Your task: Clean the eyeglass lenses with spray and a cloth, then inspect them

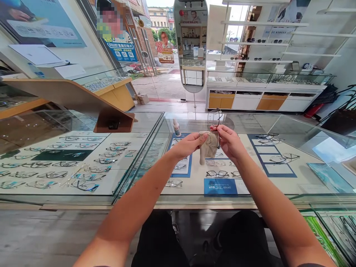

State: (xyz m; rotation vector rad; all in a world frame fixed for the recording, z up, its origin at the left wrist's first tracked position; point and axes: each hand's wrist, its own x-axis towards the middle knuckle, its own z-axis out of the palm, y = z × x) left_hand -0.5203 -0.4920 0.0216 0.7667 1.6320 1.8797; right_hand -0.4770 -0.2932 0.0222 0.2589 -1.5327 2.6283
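Observation:
Above the glass counter, my left hand pinches a beige cloth that hangs down from the fingers. My right hand is closed on a pair of thin dark-framed eyeglasses, held upright on edge. One lens sticks up above the fingers, while the cloth lies against the lower lens. Both hands are close together, with the cloth and eyeglasses between them. Just beyond my left hand, a small white bottle stands on the glass top.
Under the glass lie rows of eyeglasses, blue display trays and a blue card. A brown stand rises at left. Past the counter are a tall mirror and shelves with sunglasses.

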